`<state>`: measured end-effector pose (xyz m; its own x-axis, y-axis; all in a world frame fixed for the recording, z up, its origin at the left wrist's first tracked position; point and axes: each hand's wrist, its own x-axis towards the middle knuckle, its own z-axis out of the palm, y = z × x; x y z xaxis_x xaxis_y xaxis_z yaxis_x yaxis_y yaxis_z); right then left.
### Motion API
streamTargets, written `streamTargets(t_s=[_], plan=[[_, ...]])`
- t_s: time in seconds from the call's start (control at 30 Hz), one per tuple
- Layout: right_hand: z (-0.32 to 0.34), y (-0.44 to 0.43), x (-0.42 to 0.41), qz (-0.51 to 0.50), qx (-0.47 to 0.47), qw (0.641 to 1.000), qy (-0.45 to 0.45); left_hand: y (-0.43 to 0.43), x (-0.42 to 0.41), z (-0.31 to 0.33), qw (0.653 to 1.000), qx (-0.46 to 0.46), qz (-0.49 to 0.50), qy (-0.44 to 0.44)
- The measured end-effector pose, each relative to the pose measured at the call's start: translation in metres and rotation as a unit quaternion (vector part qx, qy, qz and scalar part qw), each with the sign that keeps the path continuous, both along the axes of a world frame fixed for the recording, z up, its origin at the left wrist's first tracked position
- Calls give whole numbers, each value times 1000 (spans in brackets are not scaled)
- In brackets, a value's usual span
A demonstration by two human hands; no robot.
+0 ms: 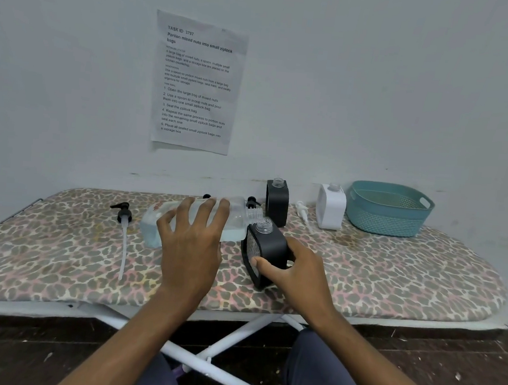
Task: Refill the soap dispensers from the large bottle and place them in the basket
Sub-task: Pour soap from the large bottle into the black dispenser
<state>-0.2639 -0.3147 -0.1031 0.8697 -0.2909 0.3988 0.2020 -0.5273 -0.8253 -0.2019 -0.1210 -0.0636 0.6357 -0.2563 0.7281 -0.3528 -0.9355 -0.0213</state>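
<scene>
My left hand (191, 242) grips the large clear bottle (238, 221), which is tipped on its side with its open neck pointing right, over the mouth of a black soap dispenser (268, 245). Pale blue liquid lies along the bottle's lower side. My right hand (295, 272) holds this black dispenser tilted on the board, thumb across its front. A second black dispenser (276, 202) and a white dispenser (330, 206) stand uncapped further back. The teal basket (388, 208) sits at the far right with nothing visible inside.
A black pump head with a long white tube (123, 227) lies at the left of the leopard-print ironing board (393, 275). Another black pump (252, 202) and a white pump (302, 210) lie near the back dispensers. A printed sheet (196, 83) hangs on the wall.
</scene>
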Motion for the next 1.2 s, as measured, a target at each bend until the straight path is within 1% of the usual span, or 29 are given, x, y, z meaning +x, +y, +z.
streamTargets(t_s=[1.2], plan=[[2, 0, 0, -1, -13, 1000, -6, 1, 0, 1, 1000, 1, -1, 3]])
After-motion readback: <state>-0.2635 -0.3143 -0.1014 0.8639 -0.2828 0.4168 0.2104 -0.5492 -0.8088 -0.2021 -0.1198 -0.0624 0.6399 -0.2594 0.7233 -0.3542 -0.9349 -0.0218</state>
